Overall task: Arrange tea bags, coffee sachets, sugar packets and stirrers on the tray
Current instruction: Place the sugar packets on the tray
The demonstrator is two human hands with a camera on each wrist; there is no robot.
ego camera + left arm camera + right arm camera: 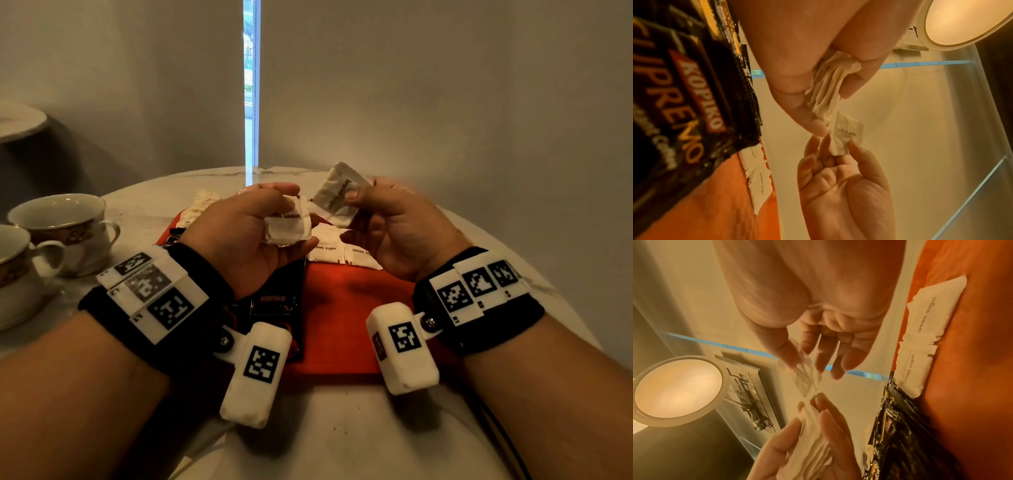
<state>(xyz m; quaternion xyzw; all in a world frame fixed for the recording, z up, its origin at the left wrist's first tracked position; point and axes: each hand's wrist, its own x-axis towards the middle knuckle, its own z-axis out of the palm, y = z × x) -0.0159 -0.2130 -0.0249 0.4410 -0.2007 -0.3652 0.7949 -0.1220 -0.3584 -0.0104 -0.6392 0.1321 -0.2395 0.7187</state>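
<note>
Above the red tray, the left hand clutches a stack of sugar packets in curled fingers while the right hand pinches a single sugar packet, two more packets lying on the tray beside dark coffee sachets.

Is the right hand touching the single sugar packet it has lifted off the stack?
Touching. In the head view the right hand pinches the single sugar packet between thumb and fingers, above the red tray.
</note>
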